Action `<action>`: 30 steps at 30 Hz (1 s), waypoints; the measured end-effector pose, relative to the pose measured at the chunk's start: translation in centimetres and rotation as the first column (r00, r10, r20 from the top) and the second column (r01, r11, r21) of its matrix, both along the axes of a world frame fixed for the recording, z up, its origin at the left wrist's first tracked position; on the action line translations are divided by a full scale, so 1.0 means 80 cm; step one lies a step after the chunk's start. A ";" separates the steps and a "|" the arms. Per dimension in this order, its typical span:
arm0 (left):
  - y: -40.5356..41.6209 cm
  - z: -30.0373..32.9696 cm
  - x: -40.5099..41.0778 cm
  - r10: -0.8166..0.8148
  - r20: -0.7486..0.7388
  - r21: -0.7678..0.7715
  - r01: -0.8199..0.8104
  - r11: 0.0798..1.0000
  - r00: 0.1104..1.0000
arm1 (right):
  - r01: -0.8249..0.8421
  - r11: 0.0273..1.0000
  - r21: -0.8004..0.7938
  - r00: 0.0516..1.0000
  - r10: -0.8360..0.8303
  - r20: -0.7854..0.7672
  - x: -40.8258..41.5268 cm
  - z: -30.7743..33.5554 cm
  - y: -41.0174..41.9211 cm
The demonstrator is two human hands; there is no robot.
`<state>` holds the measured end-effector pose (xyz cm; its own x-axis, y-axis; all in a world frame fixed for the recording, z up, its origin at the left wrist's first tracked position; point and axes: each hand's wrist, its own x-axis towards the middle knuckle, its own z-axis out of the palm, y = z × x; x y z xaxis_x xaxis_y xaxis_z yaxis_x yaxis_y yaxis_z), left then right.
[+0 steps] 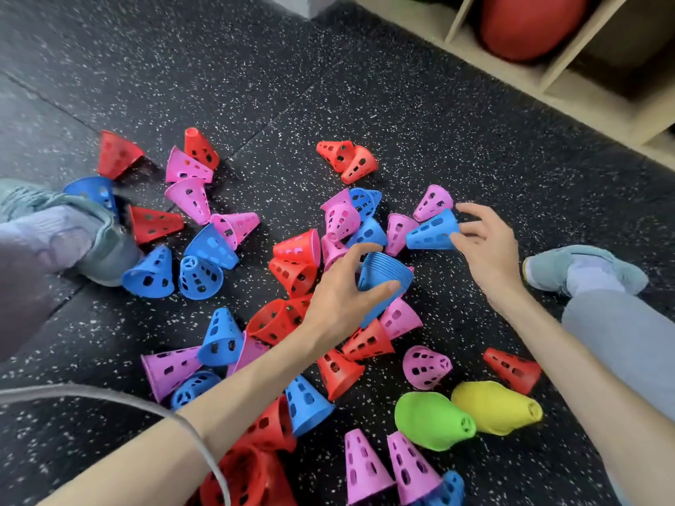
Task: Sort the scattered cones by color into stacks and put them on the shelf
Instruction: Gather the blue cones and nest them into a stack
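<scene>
Fingers [369, 250] of the left hand [343, 297] curling round a stack of blue cones [383, 283] near the middle of the frame, thumb pressing against the stack's lower rim, gripping it just above the pile. Fingers [471, 230] of the right hand [489, 246] pinching the wide rim of a single blue cone [431, 233] right of centre, narrow end pointing toward the upper right, touching a pink cone [433, 202] just above it. Lying scattered on their sides across the speckled black floor [255, 85], from the left edge to the bottom of the frame: red, pink and blue cones, many overlapping. Resting side by side at lower right, a green cone [431, 419] and a yellow cone [493, 407]. Standing along the upper right corner, a pale wooden shelf [548, 85], holding a red ball [529, 23] in one compartment. Showing at far left and far right, two light shoes [584, 268].
</scene>
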<state>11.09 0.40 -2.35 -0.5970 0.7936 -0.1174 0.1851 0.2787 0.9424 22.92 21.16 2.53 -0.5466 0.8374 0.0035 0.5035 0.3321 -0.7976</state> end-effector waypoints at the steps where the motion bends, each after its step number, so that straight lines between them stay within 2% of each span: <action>1: -0.003 0.006 0.001 0.003 -0.004 0.004 -0.003 1.000 1.000 | -0.026 1.000 -0.006 0.999 0.026 -0.023 -0.002 0.010 -0.008; 6: -0.014 0.020 0.008 0.025 0.001 0.021 -0.025 0.999 1.000 | -0.174 0.984 -0.031 0.983 0.172 -0.065 0.001 0.049 -0.052; 12: -0.013 0.033 0.018 -0.025 -0.008 0.067 0.026 0.997 1.000 | -0.241 0.962 -0.131 0.968 0.229 -0.102 0.030 0.067 -0.075; 16: -0.004 0.041 0.021 -0.054 -0.095 0.090 0.062 0.994 0.994 | -0.304 0.943 -0.137 0.951 0.290 -0.110 0.045 0.067 -0.087; 19: 0.004 0.048 0.027 -0.068 -0.150 0.119 0.086 0.989 0.986 | -0.305 0.942 -0.142 0.949 0.288 -0.131 0.057 0.068 -0.092; 23: 0.019 0.053 0.035 -0.071 -0.116 0.163 0.089 0.983 0.991 | -0.284 0.946 -0.157 0.951 0.258 -0.170 0.062 0.075 -0.085; 30: 0.040 0.051 0.044 -0.081 -0.105 0.202 0.101 0.974 0.991 | -0.269 0.950 -0.159 0.962 0.257 -0.094 0.071 0.069 -0.079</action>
